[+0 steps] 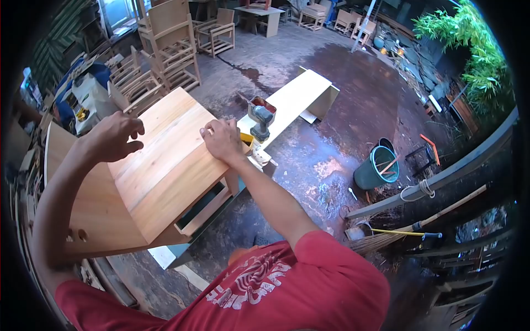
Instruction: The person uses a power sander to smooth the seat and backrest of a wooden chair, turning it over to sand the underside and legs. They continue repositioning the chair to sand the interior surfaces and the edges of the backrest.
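A light wooden cabinet [165,165] lies tilted in front of me, its broad panel facing up. My left hand [114,136] rests on the panel's left edge with fingers spread and holds nothing. At the panel's right edge, my right hand [222,140] is closed around a small yellow-tipped tool [247,142]; its working end is hidden by my fingers. Just beyond that hand a grey cordless drill [261,122] stands on a long pale board [290,102].
Wooden chairs [171,49] are stacked at the back left. A green bucket [376,167] with tools stands on the wet concrete floor to the right. A broom [386,236] lies at the lower right beside a grey beam. Bamboo foliage [475,44] grows at the far right.
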The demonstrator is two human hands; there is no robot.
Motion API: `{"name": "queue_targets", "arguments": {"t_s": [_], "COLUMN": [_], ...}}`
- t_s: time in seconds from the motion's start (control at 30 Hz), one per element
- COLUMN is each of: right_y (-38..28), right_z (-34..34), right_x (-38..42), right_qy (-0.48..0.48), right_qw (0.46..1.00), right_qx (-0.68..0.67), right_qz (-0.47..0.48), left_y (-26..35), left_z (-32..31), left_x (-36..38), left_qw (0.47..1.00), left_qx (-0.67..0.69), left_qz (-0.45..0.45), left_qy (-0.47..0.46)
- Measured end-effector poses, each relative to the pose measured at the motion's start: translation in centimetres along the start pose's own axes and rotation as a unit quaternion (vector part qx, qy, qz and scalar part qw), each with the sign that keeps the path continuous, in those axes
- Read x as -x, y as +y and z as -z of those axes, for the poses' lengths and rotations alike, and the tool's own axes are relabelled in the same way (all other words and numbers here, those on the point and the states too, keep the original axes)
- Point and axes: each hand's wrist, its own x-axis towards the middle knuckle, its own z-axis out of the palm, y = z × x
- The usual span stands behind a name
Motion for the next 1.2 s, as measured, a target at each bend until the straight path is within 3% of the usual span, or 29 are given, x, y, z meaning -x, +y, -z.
{"name": "queue_targets", "arguments": {"t_s": [0.47, 0.53, 0.57, 0.6, 0.63, 0.7, 0.77, 0.8, 0.87, 1.0, 1.03, 1.07, 1.2], "right_y": [0.9, 1.4, 4.5, 2.0, 2.2, 3.4, 3.1, 2.3, 3.1, 2.3, 3.9, 3.9, 4.7], "right_z": [-0.6, -1.4, -4.3, -1.8, -1.3, -2.8, -2.4, -1.4, -2.2, -1.2, -2.1, -2.0, -2.2], "right_x": [-0.2, -0.5, -1.6, -0.5, -0.4, -0.9, -0.7, -1.0, -1.6, -1.6, -2.5, -2.7, -3.4], "right_qy": [0.013, 0.032, 0.033, 0.055, 0.056, 0.072, 0.055, -0.011, -0.002, -0.024, 0.022, 0.023, 0.002], "right_qw": [1.000, 0.999, 0.993, 0.997, 0.986, 0.984, 0.989, 0.996, 0.996, 0.999, 0.993, 0.994, 0.994], "right_qx": [0.001, 0.003, 0.028, -0.005, 0.020, 0.015, -0.017, -0.035, -0.017, 0.004, 0.049, -0.006, 0.036], "right_qz": [0.012, 0.035, 0.108, 0.059, 0.158, 0.163, 0.136, 0.079, 0.092, 0.046, 0.107, 0.109, 0.100], "left_y": [-0.1, 0.2, -0.1, 0.4, 0.3, -0.5, -1.1, -2.1, -1.2, -1.6, -2.2, -2.8, -6.5], "left_z": [0.1, 0.2, 0.0, 0.6, 0.8, 0.5, 0.4, 0.5, 2.3, 5.1, 5.9, 6.7, 11.7], "left_x": [0.0, 0.0, -0.1, -0.3, -0.2, -0.4, -0.4, -0.5, 0.7, 1.4, 1.7, 2.0, 4.8], "left_qw": [0.999, 0.999, 0.998, 0.994, 0.993, 0.989, 0.983, 0.979, 0.988, 0.977, 0.972, 0.967, 0.916], "left_qx": [-0.046, -0.046, -0.055, -0.100, -0.115, -0.142, -0.177, -0.180, -0.137, -0.178, -0.176, -0.176, -0.170], "left_qz": [-0.011, 0.009, 0.017, 0.036, 0.009, -0.007, -0.044, -0.082, 0.003, 0.015, 0.015, 0.014, 0.034], "left_qy": [0.004, 0.016, 0.012, -0.037, -0.033, -0.040, 0.016, 0.056, 0.070, 0.121, 0.153, 0.184, 0.361]}}
